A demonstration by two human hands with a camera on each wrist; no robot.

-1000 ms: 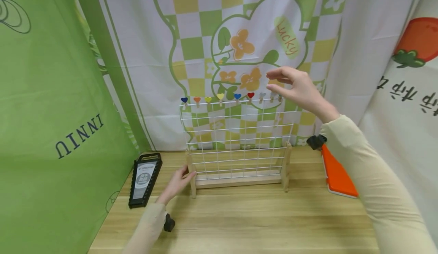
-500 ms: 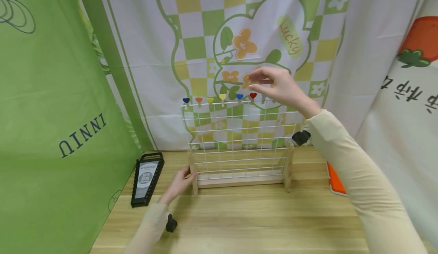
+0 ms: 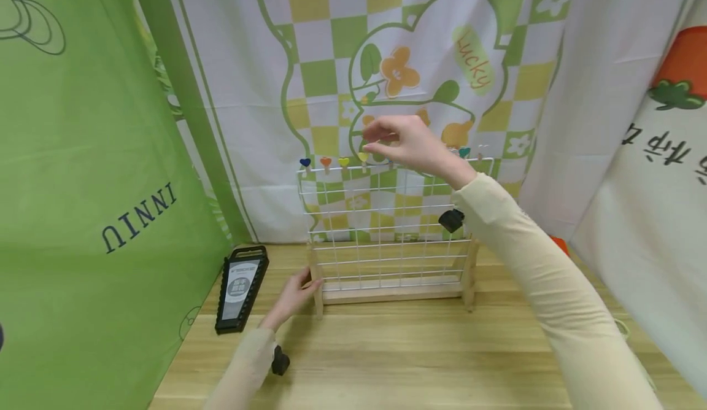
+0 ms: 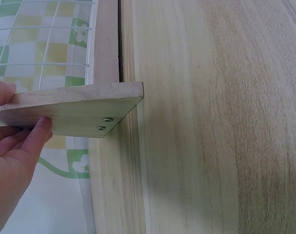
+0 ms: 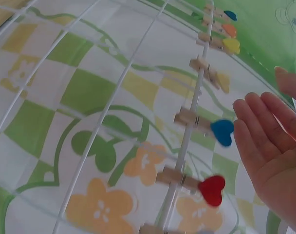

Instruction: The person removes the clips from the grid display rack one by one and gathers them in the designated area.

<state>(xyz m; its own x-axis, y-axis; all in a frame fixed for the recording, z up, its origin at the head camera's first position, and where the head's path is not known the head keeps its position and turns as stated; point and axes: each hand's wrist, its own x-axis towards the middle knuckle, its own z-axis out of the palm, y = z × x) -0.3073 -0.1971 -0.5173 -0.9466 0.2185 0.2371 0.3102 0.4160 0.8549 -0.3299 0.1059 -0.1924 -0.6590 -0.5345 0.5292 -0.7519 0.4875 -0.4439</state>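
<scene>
Head view: we find the rack point(image 3: 392, 292) on the bench point(image 3: 375, 361), below the right hand point(image 3: 407, 144) and right of the left hand point(image 3: 291, 297). Left wrist view: we record the left fingers point(image 4: 40, 132) grasping the rack's leg point(image 4: 82, 108). Right wrist view: we observe the right fingers point(image 5: 261, 118) loose, the blue peg point(image 5: 221, 132) just beside their tips, contact unclear.

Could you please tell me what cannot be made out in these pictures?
Head view: red heart clip, hidden behind the right hand.
Head view: most of the orange object, behind the right sleeve.
Head view: small print on the black holder, too small.
Right wrist view: lowest clip, cut off by the bottom edge.
Left wrist view: part of the left hand, cut off by the left edge.
</scene>
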